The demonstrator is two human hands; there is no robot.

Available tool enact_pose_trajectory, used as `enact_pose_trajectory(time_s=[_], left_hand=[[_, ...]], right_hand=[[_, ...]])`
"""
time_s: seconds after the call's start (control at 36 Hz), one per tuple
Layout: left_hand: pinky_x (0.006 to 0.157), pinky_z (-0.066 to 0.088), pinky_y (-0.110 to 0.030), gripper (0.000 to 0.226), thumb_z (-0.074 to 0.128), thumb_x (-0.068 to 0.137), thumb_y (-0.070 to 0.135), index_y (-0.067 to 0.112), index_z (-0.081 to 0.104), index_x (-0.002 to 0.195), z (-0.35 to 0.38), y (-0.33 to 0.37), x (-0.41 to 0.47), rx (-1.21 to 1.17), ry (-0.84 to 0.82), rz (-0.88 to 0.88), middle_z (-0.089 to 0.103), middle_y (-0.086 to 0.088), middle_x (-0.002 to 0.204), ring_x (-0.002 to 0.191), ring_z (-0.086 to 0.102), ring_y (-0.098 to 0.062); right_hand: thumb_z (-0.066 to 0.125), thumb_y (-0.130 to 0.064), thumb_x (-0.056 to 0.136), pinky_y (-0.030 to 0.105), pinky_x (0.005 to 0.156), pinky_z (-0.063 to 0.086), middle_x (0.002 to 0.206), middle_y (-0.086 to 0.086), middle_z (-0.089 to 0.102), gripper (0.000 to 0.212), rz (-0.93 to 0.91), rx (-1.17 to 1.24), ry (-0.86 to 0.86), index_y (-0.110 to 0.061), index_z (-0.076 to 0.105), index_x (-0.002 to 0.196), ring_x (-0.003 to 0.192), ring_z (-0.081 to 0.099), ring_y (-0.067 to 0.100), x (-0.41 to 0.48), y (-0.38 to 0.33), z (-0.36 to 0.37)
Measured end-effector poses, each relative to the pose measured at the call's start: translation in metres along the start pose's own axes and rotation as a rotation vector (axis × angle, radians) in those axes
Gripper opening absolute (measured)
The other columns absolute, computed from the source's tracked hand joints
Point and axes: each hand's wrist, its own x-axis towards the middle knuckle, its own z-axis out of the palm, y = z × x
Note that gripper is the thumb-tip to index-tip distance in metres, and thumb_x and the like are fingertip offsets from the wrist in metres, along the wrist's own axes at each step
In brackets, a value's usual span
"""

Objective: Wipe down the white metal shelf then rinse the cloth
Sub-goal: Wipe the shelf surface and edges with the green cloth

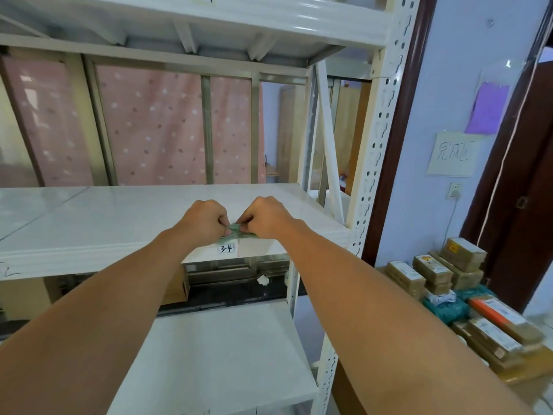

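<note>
The white metal shelf spans the middle of the head view at chest height; its front lip carries a label reading 3-4. Above that label a small green cloth is bunched at the shelf's front edge. My left hand and my right hand sit fist to fist, both pinching the cloth between thumb and fingers. Most of the cloth is hidden inside my fingers. Both forearms reach in from the bottom of the view.
A perforated white upright stands at the right of the rack. A lower white shelf lies beneath my arms, another shelf overhead. Stacked brown parcels sit at the right by a dark door frame.
</note>
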Motion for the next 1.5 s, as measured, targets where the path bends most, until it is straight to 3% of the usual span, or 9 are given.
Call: enact_pose_trajectory(time_s=[0.14, 0.33, 0.5, 0.83, 0.97, 1.14, 1.33, 1.5], left_hand=[[0.072, 0.044, -0.025, 0.007, 0.079, 0.08, 0.019, 0.017, 0.073, 0.079, 0.002, -0.017, 0.02, 0.007, 0.009, -0.037, 0.063, 0.004, 0.086, 0.083, 0.059, -0.016], [0.077, 0.046, -0.026, 0.009, 0.079, 0.08, 0.017, 0.011, 0.076, 0.086, 0.007, -0.049, 0.071, 0.053, 0.036, -0.037, 0.064, 0.0, 0.09, 0.087, 0.059, -0.019], [0.081, 0.051, -0.03, 0.006, 0.079, 0.079, 0.015, 0.01, 0.074, 0.081, 0.018, -0.077, 0.136, 0.074, 0.017, -0.041, 0.07, -0.006, 0.096, 0.092, 0.065, -0.026], [0.074, 0.045, -0.025, 0.01, 0.081, 0.077, 0.021, 0.016, 0.072, 0.078, 0.047, -0.126, 0.26, 0.085, 0.065, -0.1, 0.068, -0.009, 0.097, 0.08, 0.057, -0.022], [0.079, 0.054, -0.029, 0.008, 0.08, 0.078, 0.02, 0.015, 0.073, 0.079, 0.052, -0.143, 0.295, 0.073, 0.073, -0.147, 0.071, -0.008, 0.096, 0.086, 0.065, -0.027], [0.085, 0.052, -0.028, 0.012, 0.078, 0.079, 0.019, 0.011, 0.077, 0.088, 0.055, -0.157, 0.321, 0.061, 0.078, -0.132, 0.073, -0.008, 0.1, 0.095, 0.066, -0.027], [0.091, 0.052, -0.031, 0.013, 0.077, 0.079, 0.016, 0.01, 0.076, 0.09, 0.055, -0.159, 0.321, 0.038, 0.067, -0.131, 0.072, -0.009, 0.105, 0.099, 0.065, -0.027], [0.093, 0.053, -0.036, 0.013, 0.076, 0.08, 0.017, 0.011, 0.075, 0.091, 0.049, -0.161, 0.307, 0.055, 0.073, -0.128, 0.072, -0.011, 0.104, 0.098, 0.065, -0.03]], right_hand=[[0.074, -0.023, 0.088, 0.02, 0.085, 0.047, 0.112, -0.007, 0.075, 0.024, 0.025, 0.055, 0.009, -0.026, 0.078, 0.112, 0.104, 0.065, 0.016, 0.033, 0.006, 0.012], [0.077, -0.022, 0.086, 0.027, 0.096, 0.051, 0.115, -0.004, 0.075, 0.026, 0.013, 0.092, -0.014, -0.024, 0.078, 0.113, 0.107, 0.065, 0.018, 0.096, 0.015, 0.027], [0.076, -0.019, 0.086, 0.027, 0.092, 0.053, 0.114, -0.004, 0.075, 0.026, 0.021, 0.095, -0.012, -0.025, 0.078, 0.111, 0.104, 0.066, 0.019, 0.165, 0.033, 0.042], [0.079, -0.019, 0.084, 0.027, 0.098, 0.052, 0.113, -0.005, 0.075, 0.023, 0.045, 0.107, -0.015, -0.024, 0.08, 0.106, 0.103, 0.067, 0.019, 0.299, 0.078, 0.061], [0.081, -0.02, 0.082, 0.027, 0.097, 0.052, 0.11, -0.002, 0.076, 0.026, 0.029, 0.11, -0.007, -0.025, 0.08, 0.106, 0.101, 0.068, 0.019, 0.34, 0.089, 0.068], [0.075, -0.023, 0.086, 0.019, 0.088, 0.052, 0.111, -0.006, 0.076, 0.022, 0.025, 0.071, 0.013, -0.029, 0.08, 0.107, 0.1, 0.068, 0.018, 0.367, 0.093, 0.073], [0.076, -0.023, 0.085, 0.02, 0.089, 0.051, 0.112, -0.004, 0.075, 0.023, 0.035, 0.059, 0.018, -0.028, 0.079, 0.108, 0.103, 0.067, 0.019, 0.367, 0.09, 0.076], [0.075, -0.026, 0.085, 0.029, 0.094, 0.054, 0.113, 0.002, 0.074, 0.024, 0.055, 0.053, 0.048, -0.026, 0.079, 0.109, 0.104, 0.067, 0.024, 0.362, 0.076, 0.082]])
